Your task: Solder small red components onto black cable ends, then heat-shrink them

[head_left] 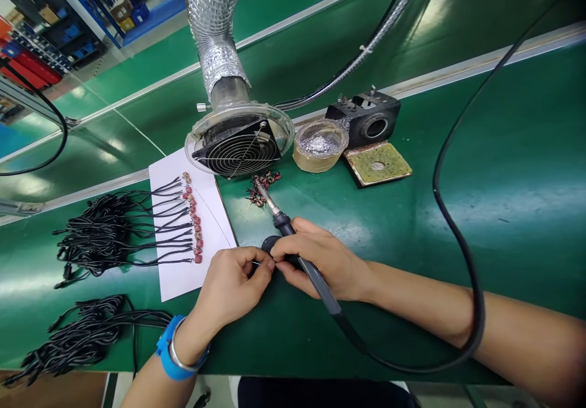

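Observation:
My right hand (327, 258) is wrapped around a soldering iron (323, 286), whose metal tip points up and left to a small heap of tiny coil-like parts with red and copper colours (260, 189). My left hand (238, 283) is closed in a pinch, its fingertips meeting those of my right hand. A thin silvery wire (256, 264) shows at the left fingers. Just beyond the fingertips sits a round black piece (270, 244), partly hidden by my right hand. White paper (171, 283) lies to the left, with a row of small reddish parts (196, 220) at the cable ends.
Bundles of black cables (98, 231) and more black cables (86, 335) lie at left. A fume extractor fan (238, 151) hangs above the bench on a foil duct (215, 23). Behind stand a taped round dish (320, 145), a yellow sponge (379, 162) and a black iron holder (366, 118).

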Demonstrator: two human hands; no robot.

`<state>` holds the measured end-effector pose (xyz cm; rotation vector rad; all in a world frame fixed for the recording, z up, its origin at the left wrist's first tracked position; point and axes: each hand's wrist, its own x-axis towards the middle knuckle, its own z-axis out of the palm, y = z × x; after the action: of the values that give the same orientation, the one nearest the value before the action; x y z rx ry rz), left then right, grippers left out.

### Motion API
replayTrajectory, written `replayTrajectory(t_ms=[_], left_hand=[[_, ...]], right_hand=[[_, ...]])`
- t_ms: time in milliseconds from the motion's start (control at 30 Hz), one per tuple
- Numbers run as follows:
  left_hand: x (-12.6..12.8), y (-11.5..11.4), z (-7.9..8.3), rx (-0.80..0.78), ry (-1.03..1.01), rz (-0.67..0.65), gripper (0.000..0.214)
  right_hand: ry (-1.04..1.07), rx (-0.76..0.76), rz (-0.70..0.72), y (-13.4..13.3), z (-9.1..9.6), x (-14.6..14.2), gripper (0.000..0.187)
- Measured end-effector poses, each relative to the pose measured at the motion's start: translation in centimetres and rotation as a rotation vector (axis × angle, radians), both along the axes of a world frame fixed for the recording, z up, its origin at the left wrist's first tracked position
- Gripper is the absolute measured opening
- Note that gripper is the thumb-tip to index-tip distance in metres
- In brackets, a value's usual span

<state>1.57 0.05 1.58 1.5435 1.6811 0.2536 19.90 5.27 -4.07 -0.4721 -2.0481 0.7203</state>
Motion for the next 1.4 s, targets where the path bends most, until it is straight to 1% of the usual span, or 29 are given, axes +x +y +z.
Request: replayTrajectory(t_ms=[233, 367, 467, 567, 700, 800, 867, 933, 1033, 1133, 1267, 1400], left_hand=[[-0.2, -0.1, 0.1, 0.007, 0.043, -0.006, 0.023], [-0.4, -0.1, 0.3, 0.011, 0.085, -0.026, 0.023], [-0.5, 0.0, 0.5, 0.012, 0.114, -0.031, 0.022], [-0.4, 0.0, 0.6, 0.004, 0.120, -0.026, 0.021], [-0.5, 0.0, 0.5, 0.016, 0.105, -0.023, 0.021], [-0.8, 0.0, 0.1, 0.014, 0.074, 0.003, 0.022], [-1.1, 0.3, -0.1, -0.002, 0.024, 0.025, 0.027], [-1.1, 0.6, -0.3, -0.016, -0.032, 0.033, 0.037], [-0.8, 1.3, -0.1, -0.028, -0.044, 0.017, 0.050], [-0.2, 1.8, 0.2, -0.041, 0.002, -0.020, 0.054], [-0.1, 2.0, 0.2, -0.089, 0.010, -0.029, 0.046], [-0.8, 1.9, -0.4, -0.148, -0.082, 0.005, 0.031]], right_hand=[[-0.007, 0.011, 0.010, 0.3, -0.2, 0.4, 0.029], [-0.008, 0.030, 0.085, 0.6, -0.4, 0.3, 0.033], [-0.042, 0.054, 0.117, 0.8, -0.4, 0.1, 0.030], [-0.074, 0.098, 0.118, 0.9, -0.4, 0.2, 0.025], [-0.121, 0.157, 0.088, 1.2, -0.3, 0.6, 0.025], [-0.158, 0.222, 0.069, 1.3, -0.1, 1.0, 0.027], [-0.182, 0.270, 0.067, 1.3, 0.0, 1.3, 0.025], [-0.206, 0.294, 0.075, 1.3, 0.0, 1.5, 0.021], [-0.223, 0.271, 0.089, 1.3, -0.2, 1.6, 0.022], [-0.179, 0.231, 0.059, 1.2, -0.4, 1.5, 0.027], [-0.080, 0.157, -0.014, 1.1, -0.2, 1.0, 0.027], [-0.029, 0.080, -0.062, 0.9, 0.0, 0.4, 0.024]])
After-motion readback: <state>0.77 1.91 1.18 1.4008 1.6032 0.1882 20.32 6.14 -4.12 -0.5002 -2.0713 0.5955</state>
